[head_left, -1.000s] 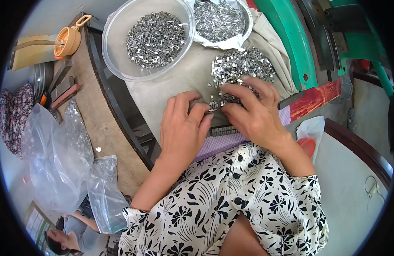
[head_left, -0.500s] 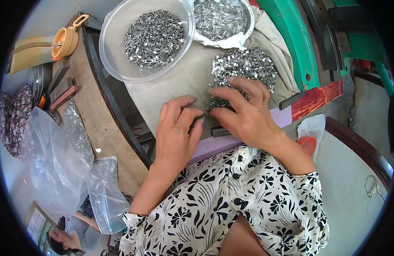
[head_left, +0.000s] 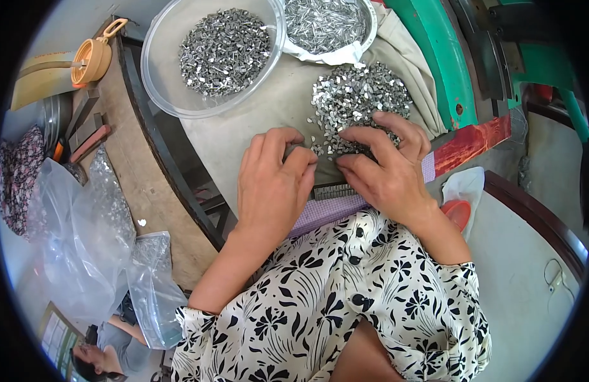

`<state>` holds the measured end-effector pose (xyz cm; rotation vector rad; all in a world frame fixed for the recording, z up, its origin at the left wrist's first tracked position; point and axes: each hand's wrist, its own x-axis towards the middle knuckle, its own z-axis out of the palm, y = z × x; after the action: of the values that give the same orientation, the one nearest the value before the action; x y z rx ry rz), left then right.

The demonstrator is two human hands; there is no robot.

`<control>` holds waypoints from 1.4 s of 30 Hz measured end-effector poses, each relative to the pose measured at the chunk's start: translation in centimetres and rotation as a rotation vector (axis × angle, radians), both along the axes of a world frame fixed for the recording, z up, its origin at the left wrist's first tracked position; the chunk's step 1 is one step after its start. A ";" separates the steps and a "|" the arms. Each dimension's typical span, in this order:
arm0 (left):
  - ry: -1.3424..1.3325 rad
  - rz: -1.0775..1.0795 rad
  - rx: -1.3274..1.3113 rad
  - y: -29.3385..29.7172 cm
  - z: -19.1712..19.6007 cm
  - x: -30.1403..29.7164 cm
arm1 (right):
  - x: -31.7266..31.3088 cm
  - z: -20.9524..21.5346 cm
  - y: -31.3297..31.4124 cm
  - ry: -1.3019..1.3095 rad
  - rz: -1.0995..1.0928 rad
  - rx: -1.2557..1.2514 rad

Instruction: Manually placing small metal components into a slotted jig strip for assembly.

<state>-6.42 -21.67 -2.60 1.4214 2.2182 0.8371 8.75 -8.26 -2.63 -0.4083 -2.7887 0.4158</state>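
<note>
Left hand point(head_left: 272, 184) now sits slightly further toward 9 o'clock, fingers curled at the near edge of the loose pile of small metal pieces point(head_left: 358, 105). Right hand point(head_left: 383, 169) has drawn back toward 6 o'clock, fingertips resting on the pile's near edge.

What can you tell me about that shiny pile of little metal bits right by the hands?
The pile of metal bits is a loose heap of tiny silvery pieces, glinting, spread flat on a beige cloth. It lies below a clear bowl. The right hand rests its fingers on the near edge; the left hand is beside it.
</note>
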 end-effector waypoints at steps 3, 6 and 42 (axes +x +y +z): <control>-0.012 0.017 0.013 0.0 0.1 0.0 | -0.1 0.2 0.0 0.010 -0.031 -0.040; -0.010 0.033 0.013 -0.1 0.0 0.0 | 0.4 0.4 0.1 0.018 -0.054 -0.048; 0.061 0.003 0.022 0.0 0.0 0.7 | 1.5 -0.3 -0.5 0.110 -0.025 -0.068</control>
<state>-5.71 -21.65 -2.57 1.4730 2.2633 0.8326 10.22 -8.72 -2.92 -0.4216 -2.6659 0.5129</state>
